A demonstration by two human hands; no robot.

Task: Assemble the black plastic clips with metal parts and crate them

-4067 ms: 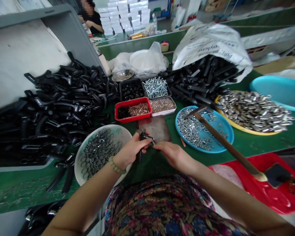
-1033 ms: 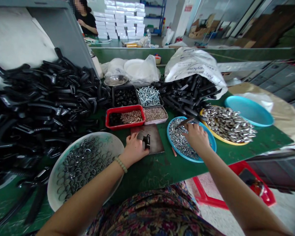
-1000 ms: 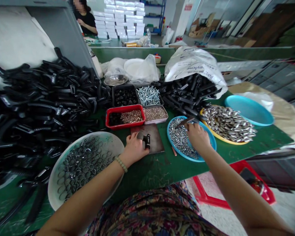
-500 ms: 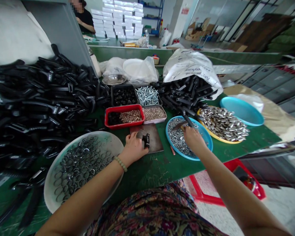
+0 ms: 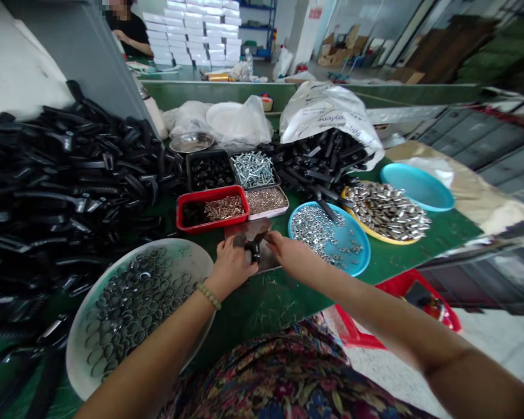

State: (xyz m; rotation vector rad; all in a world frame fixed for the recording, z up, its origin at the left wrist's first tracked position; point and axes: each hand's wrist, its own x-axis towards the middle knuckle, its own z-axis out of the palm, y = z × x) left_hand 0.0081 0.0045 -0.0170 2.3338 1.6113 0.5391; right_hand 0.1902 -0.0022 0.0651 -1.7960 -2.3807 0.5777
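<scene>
My left hand (image 5: 232, 266) is closed around a small black fitting (image 5: 254, 251) with a glossy end, held over a flat metal plate (image 5: 268, 262). One of its fingers wears a greyish cover. My right hand (image 5: 286, 249) pinches a thin, flat, dark metal tool (image 5: 261, 234), whose tip reaches the top of the black fitting. The exact kind of tool is unclear. To the right of this hand is a blue basin (image 5: 361, 269) of small shiny nuts. Left of my left hand lies a whitish basin (image 5: 76, 361) of metal rings.
Behind the plate stand a red tray (image 5: 212, 226) of copper-coloured screws and a black tray (image 5: 187, 174) of small black parts. Black handles (image 5: 91, 180) are heaped at the left. Metal sleeves (image 5: 384, 209) fill a yellow dish at the right. A person (image 5: 133, 35) sits beyond the bench.
My right hand has moved left with the flat metal tool, from the nut basin to the black fitting. The nuts now lie spread out, baring the basin's bottom. My left hand keeps its hold.
</scene>
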